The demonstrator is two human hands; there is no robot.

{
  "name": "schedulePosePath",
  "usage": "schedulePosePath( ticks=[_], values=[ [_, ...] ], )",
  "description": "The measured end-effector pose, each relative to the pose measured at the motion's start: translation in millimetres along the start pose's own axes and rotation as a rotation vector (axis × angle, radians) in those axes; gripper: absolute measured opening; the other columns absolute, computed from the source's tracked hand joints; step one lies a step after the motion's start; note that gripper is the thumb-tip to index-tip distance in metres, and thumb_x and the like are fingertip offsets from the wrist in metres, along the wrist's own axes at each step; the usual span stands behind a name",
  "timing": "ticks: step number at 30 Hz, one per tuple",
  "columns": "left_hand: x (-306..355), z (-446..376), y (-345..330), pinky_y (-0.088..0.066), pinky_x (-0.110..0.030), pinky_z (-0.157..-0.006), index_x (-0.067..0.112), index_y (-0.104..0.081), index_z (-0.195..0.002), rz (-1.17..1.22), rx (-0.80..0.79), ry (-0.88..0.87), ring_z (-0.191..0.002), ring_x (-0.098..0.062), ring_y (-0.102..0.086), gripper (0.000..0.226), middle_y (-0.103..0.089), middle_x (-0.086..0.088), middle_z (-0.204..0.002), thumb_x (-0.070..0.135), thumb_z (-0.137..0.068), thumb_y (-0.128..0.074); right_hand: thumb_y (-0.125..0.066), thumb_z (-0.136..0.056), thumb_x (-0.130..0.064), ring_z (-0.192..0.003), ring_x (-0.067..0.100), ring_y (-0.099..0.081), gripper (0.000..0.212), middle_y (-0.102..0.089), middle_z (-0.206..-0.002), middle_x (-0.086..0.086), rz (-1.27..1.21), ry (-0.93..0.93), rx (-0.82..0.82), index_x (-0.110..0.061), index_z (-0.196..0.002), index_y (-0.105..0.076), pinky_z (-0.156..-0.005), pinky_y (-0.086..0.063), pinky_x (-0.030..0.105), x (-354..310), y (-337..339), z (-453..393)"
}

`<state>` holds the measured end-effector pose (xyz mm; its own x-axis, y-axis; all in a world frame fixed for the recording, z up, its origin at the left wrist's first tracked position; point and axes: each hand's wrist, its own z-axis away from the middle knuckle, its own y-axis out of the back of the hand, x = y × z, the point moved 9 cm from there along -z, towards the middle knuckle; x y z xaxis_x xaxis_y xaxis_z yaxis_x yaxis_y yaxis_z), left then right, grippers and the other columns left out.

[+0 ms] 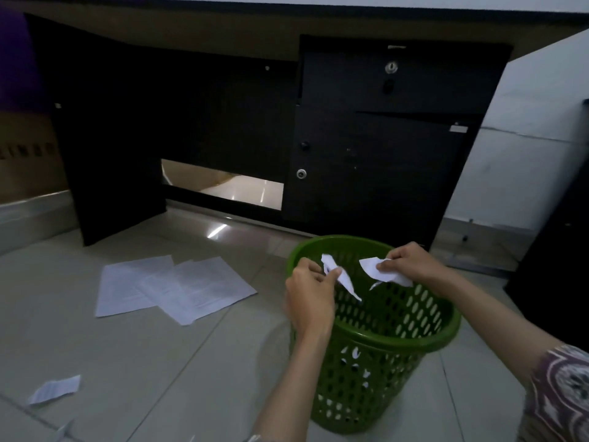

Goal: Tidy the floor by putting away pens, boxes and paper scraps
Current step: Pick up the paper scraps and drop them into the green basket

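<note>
We are pinching a torn white paper scrap (338, 275) in our left hand (310, 295) and another (382, 271) in our right hand (411, 263), both hovering over the green perforated plastic basket (376, 355) at five o'clock, best released well inside its rim.

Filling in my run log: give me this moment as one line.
left hand: pinches paper scrap | right hand: pinches second scrap | both over green basket | sheets on floor

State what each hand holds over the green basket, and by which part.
Left hand pinches a torn white paper scrap near its top; right hand pinches another white scrap at its right edge.
</note>
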<state>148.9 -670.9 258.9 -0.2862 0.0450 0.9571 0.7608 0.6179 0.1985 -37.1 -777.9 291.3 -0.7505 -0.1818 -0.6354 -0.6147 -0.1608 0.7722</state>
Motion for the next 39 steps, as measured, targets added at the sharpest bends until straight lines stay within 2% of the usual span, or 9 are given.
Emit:
schedulePosePath(
  ticks=[2, 4, 8, 14, 18, 24, 29, 33, 39],
  values=[
    [-1.0, -4.8, 3.7, -0.043, -0.020, -0.052, 0.014, -0.057, -0.091, 0.024, -0.001, -0.012, -0.060, -0.003, -0.055, 0.028, -0.056, 0.010, -0.069, 0.036, -0.079, -0.069, -0.063, -0.086, -0.017, -0.059, 0.017, -0.045, 0.025, -0.049, -0.067, 0.010, -0.006, -0.029, -0.027, -0.004, -0.065, -0.058, -0.051, -0.033, 0.022, 4.0, -2.2, -2.1],
    [-6.0, -8.7, 13.5, -0.050, -0.029, -0.063, 0.014, -0.057, -0.094, 0.045, 0.024, -0.010, -0.070, -0.011, -0.060, 0.029, -0.061, 0.005, -0.078, 0.036, -0.079, -0.070, -0.064, -0.086, -0.023, -0.053, 0.015, -0.048, 0.022, -0.051, -0.062, 0.005, 0.025, -0.097, -0.076, -0.005, -0.074, -0.063, -0.045, -0.035, 0.022, 6.7, -8.3, -3.2],
    [-24.1, -17.6, 42.0, -0.052, -0.033, -0.073, 0.013, -0.058, -0.094, 0.082, 0.095, 0.009, -0.077, -0.013, -0.058, 0.026, -0.058, 0.006, -0.080, 0.033, -0.081, -0.068, -0.064, -0.086, -0.031, -0.042, 0.014, -0.048, 0.024, -0.057, -0.057, 0.007, 0.127, -0.186, -0.092, -0.007, -0.090, -0.062, -0.040, -0.036, 0.023, -2.1, -15.8, -7.5],
    [-58.7, -33.4, 100.9, -0.049, -0.032, -0.074, 0.005, -0.059, -0.097, 0.114, 0.192, 0.075, -0.082, -0.019, -0.060, 0.025, -0.060, 0.000, -0.082, 0.025, -0.083, -0.067, -0.061, -0.088, -0.024, -0.049, 0.015, -0.052, 0.020, -0.059, -0.058, 0.006, -0.057, 0.011, 0.102, -0.009, -0.075, -0.065, -0.048, -0.042, 0.026, -78.6, -23.2, -18.4],
    [-80.5, -38.7, 144.0, -0.044, -0.029, -0.071, 0.005, -0.059, -0.099, 0.085, 0.262, 0.115, -0.079, -0.017, -0.057, 0.025, -0.060, -0.002, -0.085, 0.023, -0.084, -0.067, -0.062, -0.087, -0.021, -0.049, 0.013, -0.049, 0.019, -0.058, -0.059, 0.006, -0.228, 0.186, 0.124, -0.008, -0.075, -0.067, -0.051, -0.041, 0.024, -143.7, -50.9, -12.1],
    [-113.9, -37.6, 228.6, -0.040, -0.028, -0.068, 0.006, -0.057, -0.091, 0.013, 0.357, 0.169, -0.075, -0.020, -0.055, 0.021, -0.058, -0.003, -0.079, 0.022, -0.082, -0.068, -0.059, -0.089, -0.017, -0.049, 0.011, -0.051, 0.019, -0.057, -0.060, 0.005, -0.287, 0.363, -0.058, -0.009, -0.072, -0.063, -0.040, -0.040, 0.013, -225.6, -124.3, 10.3],
    [-148.4, -19.6, 322.5, -0.042, -0.029, -0.068, 0.007, -0.055, -0.082, -0.075, 0.461, 0.227, -0.071, -0.024, -0.055, 0.019, -0.055, 0.000, -0.066, 0.019, -0.080, -0.070, -0.059, -0.089, -0.016, -0.054, 0.016, -0.054, 0.019, -0.060, -0.063, 0.008, -0.288, 0.407, -0.218, 0.001, -0.084, -0.064, -0.052, -0.042, 0.024, -270.2, -191.3, 29.0],
    [-183.6, 8.7, 398.7, -0.049, -0.037, -0.074, 0.013, -0.053, -0.072, -0.154, 0.519, 0.327, -0.075, -0.029, -0.060, 0.022, -0.060, -0.008, -0.072, 0.023, -0.077, -0.073, -0.059, -0.088, -0.015, -0.048, 0.014, -0.053, 0.020, -0.060, -0.060, 0.006, -0.297, 0.435, -0.328, -0.007, -0.070, -0.062, -0.048, -0.042, 0.023, -297.0, -245.5, 46.2],
    [-218.6, 81.6, 508.7, -0.045, -0.036, -0.069, 0.014, -0.051, -0.066, -0.316, 0.601, 0.459, -0.075, -0.030, -0.061, 0.026, -0.060, -0.011, -0.073, 0.021, -0.075, -0.074, -0.057, -0.086, -0.010, -0.048, 0.017, -0.051, 0.018, -0.059, -0.059, 0.009, -0.236, 0.548, -0.560, -0.006, -0.069, -0.059, -0.048, -0.040, 0.023, -340.6, -339.5, 99.8]
  ],
)
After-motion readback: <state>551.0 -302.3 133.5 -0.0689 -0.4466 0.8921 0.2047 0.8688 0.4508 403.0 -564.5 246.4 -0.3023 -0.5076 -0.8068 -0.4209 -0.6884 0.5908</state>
